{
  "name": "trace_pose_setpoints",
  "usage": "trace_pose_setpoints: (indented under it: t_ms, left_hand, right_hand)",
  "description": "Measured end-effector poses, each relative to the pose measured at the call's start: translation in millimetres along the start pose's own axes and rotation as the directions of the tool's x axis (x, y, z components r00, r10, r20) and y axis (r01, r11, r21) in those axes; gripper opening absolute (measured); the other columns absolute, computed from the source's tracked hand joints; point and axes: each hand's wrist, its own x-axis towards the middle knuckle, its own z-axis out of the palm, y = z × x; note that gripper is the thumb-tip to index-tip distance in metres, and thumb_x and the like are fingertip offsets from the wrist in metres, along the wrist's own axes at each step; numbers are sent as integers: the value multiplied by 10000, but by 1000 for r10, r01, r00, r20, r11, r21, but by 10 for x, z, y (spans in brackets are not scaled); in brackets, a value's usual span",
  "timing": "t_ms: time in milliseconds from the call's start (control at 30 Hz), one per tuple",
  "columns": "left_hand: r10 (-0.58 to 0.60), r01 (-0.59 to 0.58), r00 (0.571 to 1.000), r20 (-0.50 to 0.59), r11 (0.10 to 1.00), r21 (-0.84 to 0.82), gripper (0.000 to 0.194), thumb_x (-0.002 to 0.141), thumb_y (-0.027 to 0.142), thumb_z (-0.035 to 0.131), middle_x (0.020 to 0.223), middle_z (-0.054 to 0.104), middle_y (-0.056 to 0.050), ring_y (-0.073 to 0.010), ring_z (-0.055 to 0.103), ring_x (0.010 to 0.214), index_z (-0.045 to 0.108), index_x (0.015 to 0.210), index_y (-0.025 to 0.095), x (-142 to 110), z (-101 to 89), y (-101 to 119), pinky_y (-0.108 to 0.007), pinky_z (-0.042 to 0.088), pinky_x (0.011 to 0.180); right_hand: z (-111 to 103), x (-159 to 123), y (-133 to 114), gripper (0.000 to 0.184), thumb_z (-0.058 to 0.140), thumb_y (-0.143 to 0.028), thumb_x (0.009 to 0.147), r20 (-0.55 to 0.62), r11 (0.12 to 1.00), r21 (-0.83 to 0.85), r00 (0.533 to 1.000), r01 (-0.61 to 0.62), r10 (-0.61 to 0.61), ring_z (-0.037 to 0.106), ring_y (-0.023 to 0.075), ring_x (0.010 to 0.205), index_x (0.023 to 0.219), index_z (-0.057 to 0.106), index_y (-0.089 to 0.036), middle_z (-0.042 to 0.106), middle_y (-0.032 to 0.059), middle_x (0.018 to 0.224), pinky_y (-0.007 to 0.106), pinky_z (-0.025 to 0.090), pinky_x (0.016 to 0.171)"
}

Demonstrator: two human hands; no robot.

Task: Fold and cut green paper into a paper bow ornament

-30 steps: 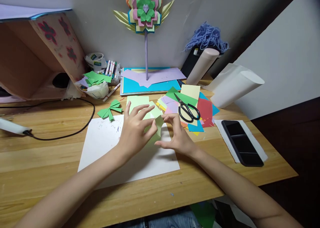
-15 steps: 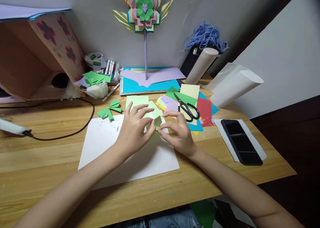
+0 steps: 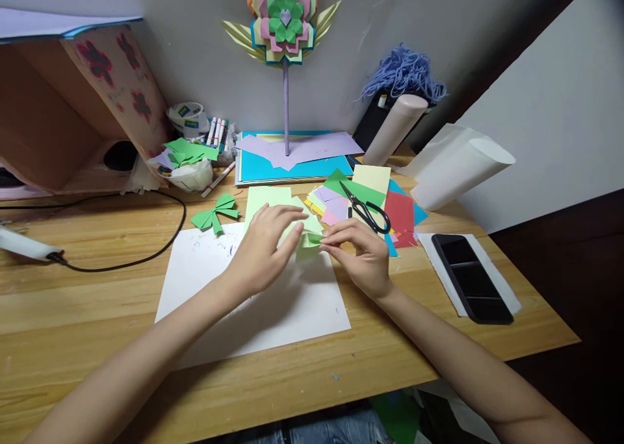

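My left hand (image 3: 266,246) and my right hand (image 3: 363,255) meet over a white sheet (image 3: 253,301) on the wooden desk. Between their fingertips is a small pale green folded paper piece (image 3: 309,239), pinched from both sides and lying low, nearly flat. The left fingers press on its left part, the right thumb and forefinger pinch its right edge. Just behind it lie more pale green paper sheets (image 3: 266,197).
Black scissors (image 3: 365,211) lie on a pile of coloured paper squares (image 3: 400,213) to the right. A black phone (image 3: 472,278) is at the far right. A green paper bow (image 3: 214,215), a cable (image 3: 146,255), a tub of scraps (image 3: 188,164) and a paper flower (image 3: 285,18) stand behind.
The pale green piece, held upright a second ago, has been brought down and folded flatter. Both hands have closed in on it and moved slightly away from me.
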Motion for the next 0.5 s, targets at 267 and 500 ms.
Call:
trace_pose_setpoints:
  t_ms: [267, 500]
  left_hand:
    - [-302, 501, 863, 405, 608, -616, 431, 839, 485, 457, 1109, 619, -142, -216, 626, 946, 552, 1109, 163, 71, 68, -221, -332, 507, 743]
    - [-382, 429, 896, 226, 616, -661, 626, 720, 383, 659, 1009, 612, -92, -191, 618, 889, 403, 1262, 201, 69, 56, -168, -332, 505, 736]
  right_hand:
    - [5, 36, 56, 72, 707, -196, 701, -96, 955, 239, 974, -177, 205, 584, 165, 789, 726, 651, -232, 595, 23, 790, 307, 525, 652]
    - [36, 21, 74, 67, 690, -198, 721, -56, 937, 268, 967, -225, 248, 574, 153, 781, 738, 631, -225, 575, 14, 778, 292, 525, 659]
